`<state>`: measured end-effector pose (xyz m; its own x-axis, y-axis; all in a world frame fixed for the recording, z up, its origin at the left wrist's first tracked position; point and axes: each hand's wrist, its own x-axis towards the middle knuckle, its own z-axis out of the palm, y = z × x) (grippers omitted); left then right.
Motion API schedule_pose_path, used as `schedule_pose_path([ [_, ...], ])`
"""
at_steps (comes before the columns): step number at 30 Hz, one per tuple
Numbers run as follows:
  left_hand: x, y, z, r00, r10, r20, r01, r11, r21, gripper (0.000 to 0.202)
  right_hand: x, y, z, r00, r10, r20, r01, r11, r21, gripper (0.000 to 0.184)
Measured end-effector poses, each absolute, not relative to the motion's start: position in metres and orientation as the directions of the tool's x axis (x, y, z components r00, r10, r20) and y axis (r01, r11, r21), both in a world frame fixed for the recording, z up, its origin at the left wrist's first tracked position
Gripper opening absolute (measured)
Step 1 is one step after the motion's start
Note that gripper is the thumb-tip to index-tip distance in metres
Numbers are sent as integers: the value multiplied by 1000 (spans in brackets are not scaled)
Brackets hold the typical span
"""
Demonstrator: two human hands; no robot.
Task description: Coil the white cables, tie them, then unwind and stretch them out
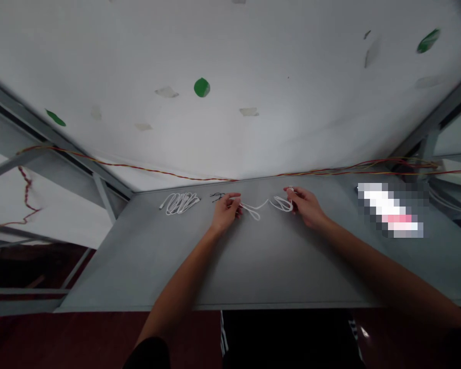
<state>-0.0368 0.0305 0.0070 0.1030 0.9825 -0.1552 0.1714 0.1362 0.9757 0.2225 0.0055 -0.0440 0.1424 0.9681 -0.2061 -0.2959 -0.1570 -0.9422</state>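
Observation:
A white cable (255,210) runs between my two hands just over the grey table. My left hand (226,211) is closed on one part of it, and a loop hangs out to the right of the fingers. In my right hand (306,205) is pinched another bundle of the cable's loops, which droop to the left of the fingertips. Close by my left hand, on its far side, lie thin black ties (217,196). Further left rests a second white cable (180,203), coiled in several loops, with a plug at its left end.
The grey table (253,271) has a metal frame at both sides. Behind it rises a white panel (230,138) with green stickers and tape scraps. Twisted red and yellow wires (149,171) stretch along the panel's foot. A pixelated object (392,210) lies at right.

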Motion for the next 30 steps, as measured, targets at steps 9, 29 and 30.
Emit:
schedule_pose_path([
  [9, -34, 28, 9, 156, 978, -142, -43, 150, 988, 45, 230, 3, -41, -158, 961, -226, -332, -268, -904, 57],
  [29, 3, -8, 20, 366, 928, -66, 451, -115, 885, 37, 205, -14, -33, -210, 963, -171, -326, -234, -916, 52],
  [30, 5, -11, 20, 377, 924, -63, 510, -151, 847, 39, 202, -15, -33, -198, 967, -162, -306, -218, -927, 53],
])
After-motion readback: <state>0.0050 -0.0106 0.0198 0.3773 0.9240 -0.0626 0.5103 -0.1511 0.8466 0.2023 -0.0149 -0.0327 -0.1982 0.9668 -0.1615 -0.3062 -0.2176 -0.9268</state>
